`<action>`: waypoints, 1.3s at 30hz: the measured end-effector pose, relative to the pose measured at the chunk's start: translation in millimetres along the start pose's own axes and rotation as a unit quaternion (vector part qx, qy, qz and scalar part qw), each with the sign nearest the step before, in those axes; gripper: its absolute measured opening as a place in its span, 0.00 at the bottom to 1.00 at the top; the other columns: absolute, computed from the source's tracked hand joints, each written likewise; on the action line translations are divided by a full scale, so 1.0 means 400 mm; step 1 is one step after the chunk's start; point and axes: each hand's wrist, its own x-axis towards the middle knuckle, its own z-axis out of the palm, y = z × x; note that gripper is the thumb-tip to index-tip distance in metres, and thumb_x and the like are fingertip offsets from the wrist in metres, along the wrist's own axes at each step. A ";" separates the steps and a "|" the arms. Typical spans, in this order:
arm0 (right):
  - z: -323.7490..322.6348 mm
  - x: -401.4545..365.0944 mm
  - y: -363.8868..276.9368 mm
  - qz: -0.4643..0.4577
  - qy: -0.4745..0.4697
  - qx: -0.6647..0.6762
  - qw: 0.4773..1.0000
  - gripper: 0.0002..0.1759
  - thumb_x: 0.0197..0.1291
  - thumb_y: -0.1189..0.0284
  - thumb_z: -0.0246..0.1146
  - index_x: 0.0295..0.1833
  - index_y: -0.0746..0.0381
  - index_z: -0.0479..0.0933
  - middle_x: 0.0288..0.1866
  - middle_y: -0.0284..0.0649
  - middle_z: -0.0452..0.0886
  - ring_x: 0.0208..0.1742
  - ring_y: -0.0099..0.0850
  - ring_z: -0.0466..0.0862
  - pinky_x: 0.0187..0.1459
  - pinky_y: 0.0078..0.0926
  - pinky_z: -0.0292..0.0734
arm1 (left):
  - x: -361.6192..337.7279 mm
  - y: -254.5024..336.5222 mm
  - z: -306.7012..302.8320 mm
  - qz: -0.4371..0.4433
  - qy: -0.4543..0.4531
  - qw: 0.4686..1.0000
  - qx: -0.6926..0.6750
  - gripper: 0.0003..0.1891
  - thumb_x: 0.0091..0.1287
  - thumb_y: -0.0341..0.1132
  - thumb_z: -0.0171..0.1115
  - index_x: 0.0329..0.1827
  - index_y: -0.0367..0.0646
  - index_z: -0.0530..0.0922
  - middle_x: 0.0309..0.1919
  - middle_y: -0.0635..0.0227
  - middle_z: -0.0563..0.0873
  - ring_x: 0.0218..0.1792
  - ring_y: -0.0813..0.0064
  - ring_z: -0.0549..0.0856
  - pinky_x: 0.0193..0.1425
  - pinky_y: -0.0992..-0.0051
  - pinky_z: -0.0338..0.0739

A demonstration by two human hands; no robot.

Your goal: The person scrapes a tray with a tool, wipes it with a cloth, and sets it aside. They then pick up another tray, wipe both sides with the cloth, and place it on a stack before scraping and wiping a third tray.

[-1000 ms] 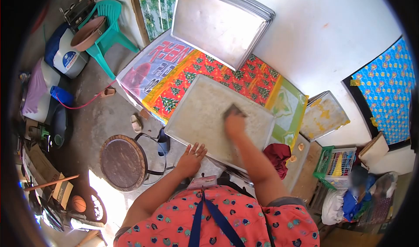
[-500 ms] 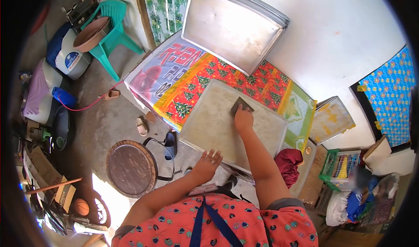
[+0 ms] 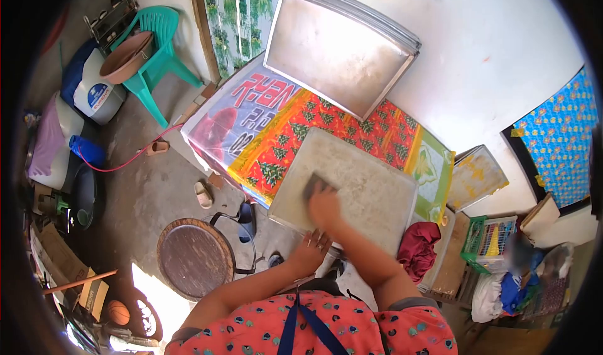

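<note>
A worn metal tray (image 3: 370, 185) lies flat on the covered table, its grey surface smudged with pale patches. Over the left part of the tray, my right hand (image 3: 325, 205) is closed on a dark flat square pad (image 3: 318, 184), pressed to the metal; the hand is slightly blurred. My left hand (image 3: 309, 253), wearing a ring, is at the tray's near edge with its fingers stretched out along the rim. Beside the tray's right corner sits a crumpled maroon cloth (image 3: 418, 249).
Behind, a stack of metal trays (image 3: 339, 53) leans against the wall on the patterned table cover (image 3: 264, 160). A round wooden stool (image 3: 195, 258) stands to the left near slippers. At right are a stained tray (image 3: 477, 176) and a green-and-white basket (image 3: 493, 242).
My right hand has swept the pad left and toward me across the tray. My left hand has shifted right along the near edge. The view has tilted slightly.
</note>
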 end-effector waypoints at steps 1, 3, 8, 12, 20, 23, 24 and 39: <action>0.035 -0.056 -0.076 -0.029 0.088 -0.008 0.996 0.24 0.61 0.69 0.51 0.59 0.74 0.69 0.51 0.74 0.73 0.50 0.74 0.74 0.51 0.61 0.73 | 0.004 -0.007 0.035 0.004 0.031 0.996 -0.087 0.29 0.60 0.36 0.52 0.66 0.33 0.66 0.66 0.48 0.68 0.68 0.46 0.64 0.69 0.49 0.61; -0.022 -0.049 -0.089 -0.099 -0.024 0.001 0.995 0.26 0.62 0.69 0.49 0.63 0.73 0.65 0.53 0.72 0.73 0.46 0.61 0.81 0.40 0.51 0.80 | 0.006 -0.024 0.138 0.012 0.083 0.961 -0.263 0.29 0.60 0.36 0.53 0.66 0.33 0.66 0.67 0.48 0.68 0.68 0.46 0.65 0.68 0.49 0.61; -0.005 0.196 0.086 0.081 0.000 0.058 0.995 0.22 0.62 0.69 0.50 0.55 0.73 0.73 0.47 0.64 0.79 0.40 0.56 0.84 0.38 0.47 0.81 | -0.010 -0.007 0.017 0.028 0.013 1.000 -0.003 0.29 0.61 0.35 0.53 0.66 0.32 0.66 0.67 0.48 0.66 0.66 0.43 0.66 0.67 0.47 0.61; 0.038 0.208 -0.034 0.062 -0.068 0.017 0.996 0.27 0.61 0.69 0.51 0.61 0.78 0.67 0.52 0.68 0.76 0.52 0.57 0.80 0.53 0.54 0.74 | -0.003 -0.008 0.021 0.030 -0.007 0.999 0.019 0.29 0.61 0.36 0.52 0.66 0.32 0.66 0.66 0.48 0.67 0.66 0.43 0.67 0.66 0.46 0.63; 0.067 0.294 0.120 0.138 0.004 -0.025 0.990 0.14 0.60 0.70 0.54 0.40 0.66 0.83 0.37 0.49 0.85 0.39 0.40 0.87 0.37 0.43 0.81 | -0.009 -0.005 0.041 0.030 0.049 0.998 -0.018 0.25 0.62 0.34 0.49 0.63 0.32 0.69 0.65 0.45 0.69 0.65 0.40 0.68 0.64 0.43 0.64; 0.059 0.181 0.333 0.249 -0.060 0.025 0.966 0.13 0.61 0.69 0.54 0.38 0.59 0.85 0.39 0.45 0.86 0.41 0.40 0.87 0.39 0.39 0.82 | 0.000 -0.016 0.030 0.025 0.042 0.999 -0.006 0.27 0.62 0.35 0.51 0.64 0.33 0.68 0.66 0.46 0.68 0.65 0.42 0.69 0.64 0.44 0.64; 0.042 0.179 0.336 0.269 -0.067 0.038 0.960 0.13 0.61 0.69 0.54 0.38 0.59 0.85 0.39 0.45 0.86 0.41 0.40 0.87 0.39 0.39 0.82 | -0.003 -0.011 0.028 0.024 0.028 0.999 0.001 0.27 0.62 0.36 0.51 0.65 0.34 0.68 0.66 0.47 0.68 0.65 0.43 0.69 0.64 0.44 0.64; -0.044 0.144 0.353 0.277 -0.065 0.082 0.955 0.15 0.60 0.67 0.53 0.40 0.60 0.84 0.41 0.46 0.85 0.44 0.43 0.86 0.42 0.42 0.81 | 0.004 -0.021 0.020 0.033 0.026 0.999 0.012 0.28 0.62 0.35 0.50 0.65 0.33 0.66 0.67 0.46 0.67 0.66 0.41 0.67 0.66 0.43 0.62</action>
